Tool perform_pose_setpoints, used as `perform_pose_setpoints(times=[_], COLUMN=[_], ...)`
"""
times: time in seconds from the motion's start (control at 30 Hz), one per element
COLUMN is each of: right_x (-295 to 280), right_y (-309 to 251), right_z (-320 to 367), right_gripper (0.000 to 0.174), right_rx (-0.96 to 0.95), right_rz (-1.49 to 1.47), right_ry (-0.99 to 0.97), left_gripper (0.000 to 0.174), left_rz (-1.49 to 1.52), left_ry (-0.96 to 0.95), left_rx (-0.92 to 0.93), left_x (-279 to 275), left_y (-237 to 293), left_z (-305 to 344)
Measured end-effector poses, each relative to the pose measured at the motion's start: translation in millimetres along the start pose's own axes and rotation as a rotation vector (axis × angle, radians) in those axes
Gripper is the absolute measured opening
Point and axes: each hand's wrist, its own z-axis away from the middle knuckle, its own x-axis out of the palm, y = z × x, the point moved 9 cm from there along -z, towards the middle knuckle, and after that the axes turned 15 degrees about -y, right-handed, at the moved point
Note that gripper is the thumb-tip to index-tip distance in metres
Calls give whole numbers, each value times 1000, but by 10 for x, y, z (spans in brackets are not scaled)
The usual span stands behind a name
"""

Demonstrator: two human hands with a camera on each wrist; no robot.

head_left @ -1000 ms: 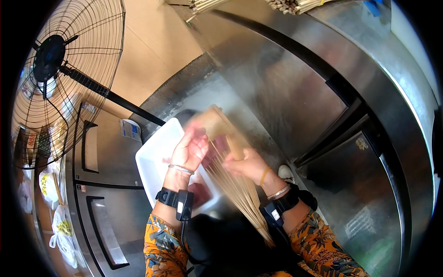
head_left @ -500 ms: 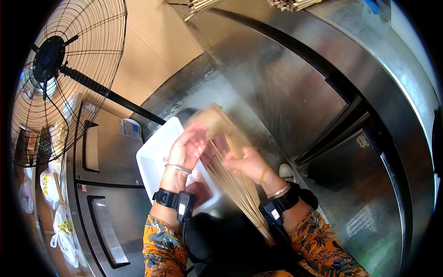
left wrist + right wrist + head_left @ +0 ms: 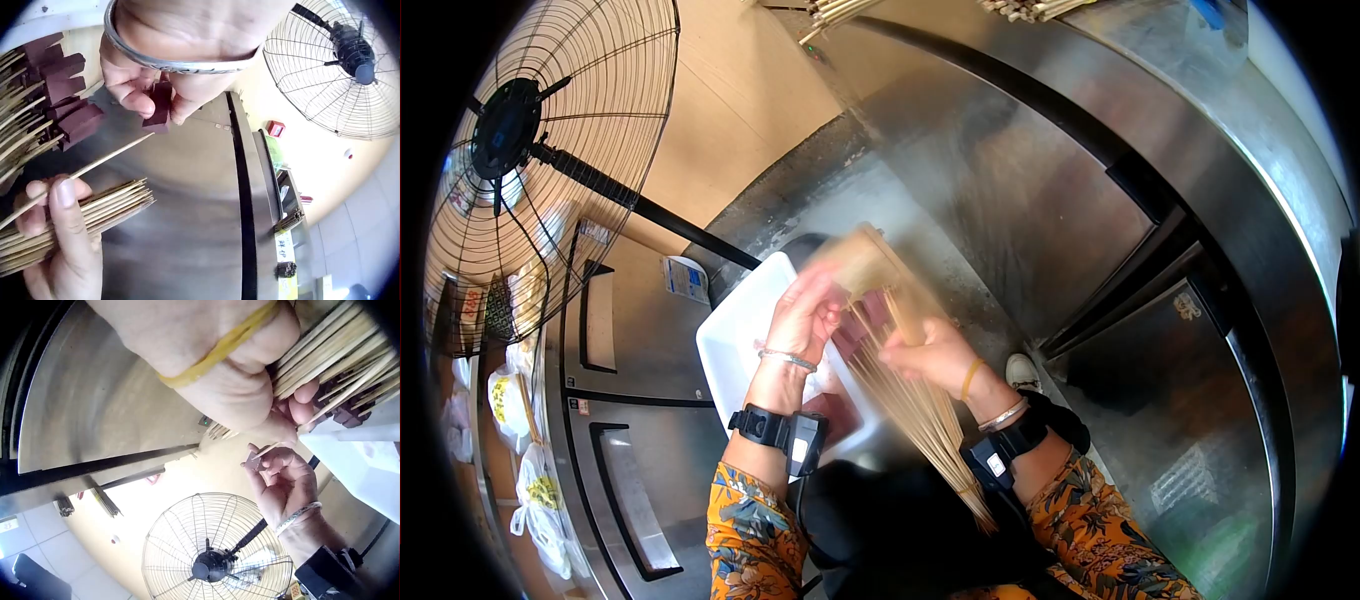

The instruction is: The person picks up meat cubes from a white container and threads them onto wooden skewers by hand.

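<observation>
The left hand [image 3: 803, 325] pinches a small dark red block [image 3: 160, 107] between thumb and fingers, above the white tub. Beside it, the right hand [image 3: 938, 358] grips a bundle of thin wooden sticks [image 3: 935, 432]. In the left wrist view one stick [image 3: 103, 160] stands apart from that bundle, pinched by thumb and finger, its tip at the block's lower end. The right wrist view shows this tip against the block [image 3: 252, 461]; how deep it sits I cannot tell. More dark red blocks [image 3: 78, 125] on sticks lie in rows close by.
A white tub [image 3: 735, 345] with a dark red piece [image 3: 832, 415] inside is under the left hand. A blurred tan board [image 3: 865, 258] lies beyond the hands. A black wire fan [image 3: 508, 125] stands left, steel cabinets [image 3: 1010, 190] right, and stick bundles [image 3: 840, 12] at the top.
In the head view the left hand has shifted slightly left, away from the right hand. The right hand and its bundle have hardly moved.
</observation>
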Motion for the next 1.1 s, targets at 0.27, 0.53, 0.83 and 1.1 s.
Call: perform_pose_setpoints(times=[0.27, 0.53, 0.83, 1.1], right_x=[0, -8, -63, -77], right_y=[49, 63, 54, 44], right_z=[3, -17, -9, -7], right_gripper=[7, 8, 11, 11], right_rx=[11, 6, 52, 59], right_rz=[-32, -26, 49, 37], right_ry=[4, -6, 36, 56], left_gripper=[30, 32, 28, 30], left_rz=[-287, -621, -649, -688], left_ry=[38, 8, 28, -3], left_rx=[-19, -25, 179, 105], left_x=[72, 187, 286, 295], left_y=[118, 188, 274, 126], left_z=[-13, 0, 114, 134])
